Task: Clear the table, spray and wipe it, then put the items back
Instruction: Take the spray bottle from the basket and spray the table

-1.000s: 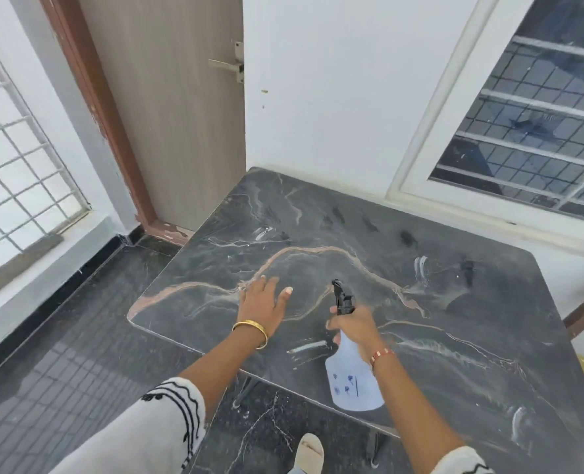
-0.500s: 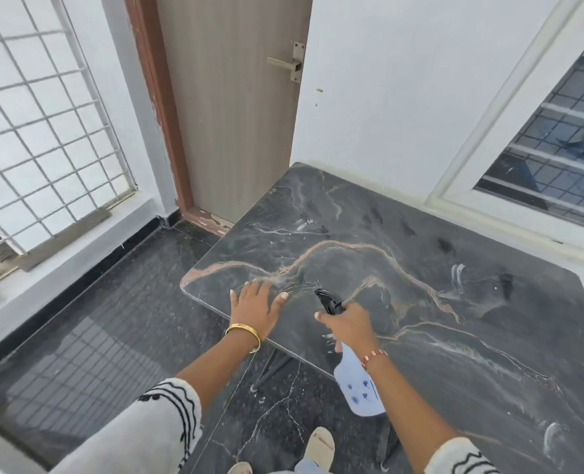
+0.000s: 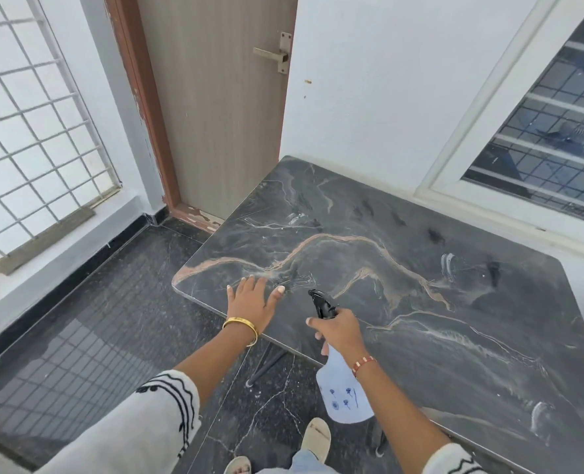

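Mid spray step, judging by the bare marble table (image 3: pixel 472 336) and wet-looking streaks near the front-left corner.

Right hand (image 3: pixel 340 328) wrapped round the neck of the spray bottle (image 3: pixel 347 398), index finger out toward the trigger of the black nozzle (image 3: pixel 323 302); pull state not readable. Bottle tilted, nozzle up and forward over the table's near edge, translucent body hanging down past the edge over the floor.

Left hand (image 3: pixel 253 302) flat on the tabletop near the front-left corner, fingers spread, gripping nothing. Gold bangle (image 3: pixel 241 328) at the wrist, right at the table edge.

No cloth in view, no cleared items in view (off-frame, presumably).

Risks from here:
- Nozzle aimed roughly toward the left hand's side; spray likely to land on the fingers instead of the marble.
- Nozzle close to the near edge, so mist could overshoot onto the dark floor tiles (image 3: pixel 119 302) and leave a slippery patch beside the sandalled feet (image 3: pixel 314 439).
- Wet glossy top plus a leaning palm: hand could skid.
- Far right and back of the table look dry; uneven coverage likely if spraying stays in this corner.
- Bangle could scrape the edge.
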